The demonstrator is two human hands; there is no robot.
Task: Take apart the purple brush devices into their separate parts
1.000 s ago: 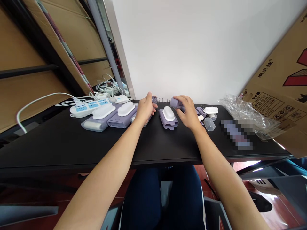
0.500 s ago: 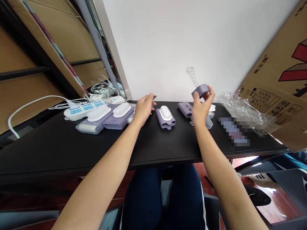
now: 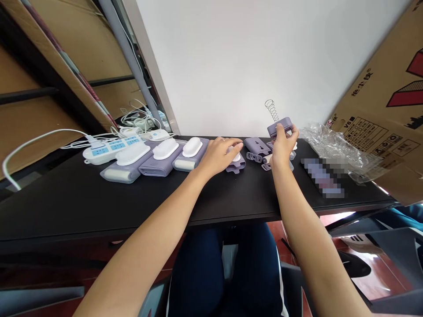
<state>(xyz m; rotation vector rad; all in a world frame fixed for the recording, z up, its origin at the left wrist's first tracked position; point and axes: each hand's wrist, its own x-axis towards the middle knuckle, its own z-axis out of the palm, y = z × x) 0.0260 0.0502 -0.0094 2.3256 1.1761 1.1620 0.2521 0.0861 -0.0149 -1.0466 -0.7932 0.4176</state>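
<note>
My right hand [image 3: 283,147] is closed around a small purple plastic part [image 3: 280,126], held raised near the wall. A thin metal coil spring [image 3: 271,110] sticks up behind that part. My left hand [image 3: 218,155] reaches low over the table, fingers stretched out, partly covering a purple case with a white bristle-like top [image 3: 235,165]. Whether it touches the case I cannot tell. Just left of this hand lies another purple case with a white oval top [image 3: 192,148]. Under my right hand, partly hidden, are several loose purple and clear pieces [image 3: 257,146].
Two more white-topped purple units [image 3: 155,166] stand at left, near a white power strip [image 3: 115,147] with tangled cables. At right are crumpled clear plastic [image 3: 333,145], a blurred-out flat object [image 3: 324,178] and a large cardboard box [image 3: 373,123]. A white wall backs the black table [image 3: 231,202].
My left hand has moved right, onto the nearest white-topped case, and the small purple piece at its fingertips no longer shows. My right hand has tilted the purple part and shifted it slightly right.
</note>
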